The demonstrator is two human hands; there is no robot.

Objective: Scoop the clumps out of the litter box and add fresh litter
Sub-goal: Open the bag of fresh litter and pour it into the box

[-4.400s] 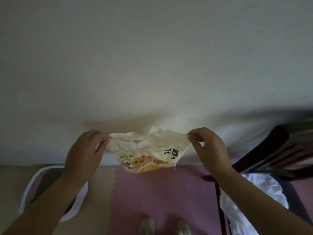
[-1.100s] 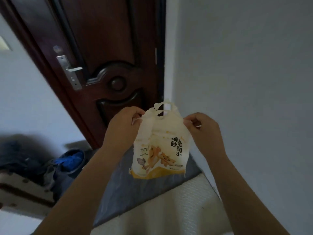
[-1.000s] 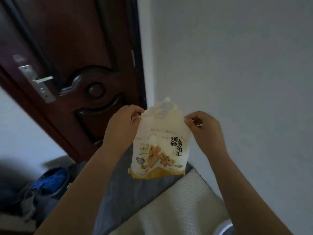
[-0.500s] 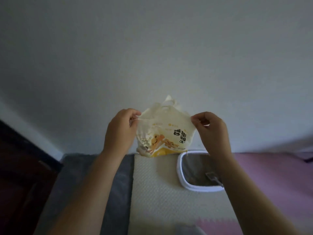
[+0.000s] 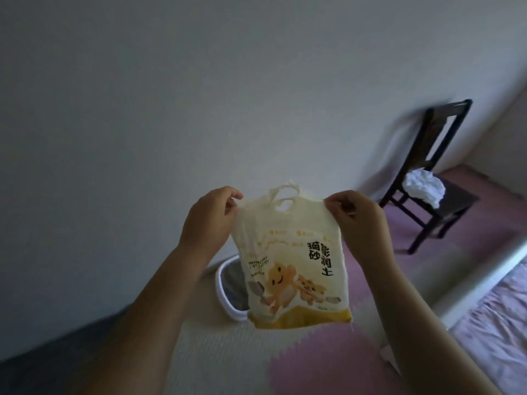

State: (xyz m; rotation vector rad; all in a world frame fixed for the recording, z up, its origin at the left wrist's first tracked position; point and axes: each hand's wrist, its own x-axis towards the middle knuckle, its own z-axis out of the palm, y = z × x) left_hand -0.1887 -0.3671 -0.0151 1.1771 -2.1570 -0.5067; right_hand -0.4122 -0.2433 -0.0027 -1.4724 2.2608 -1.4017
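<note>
A cream and yellow cat litter bag [image 5: 293, 269] with a cartoon print hangs in the air in front of me. My left hand [image 5: 209, 223] pinches its top left corner. My right hand [image 5: 356, 220] pinches its top right corner. The bag's handle loops stick up between my hands. Below and behind the bag sits the white-rimmed litter box [image 5: 225, 286] on the floor by the wall; the bag hides most of it.
A dark wooden chair [image 5: 433, 178] with a white cloth [image 5: 425, 186] on its seat stands at the right by the wall. Cream and pink foam mats [image 5: 313, 363] cover the floor. A white frame edge [image 5: 484, 283] runs along the right.
My view has swung from the door to the right, onto the litter box and chair. Both hands keep hold of the bag's top corners, and the bag now hangs upright.
</note>
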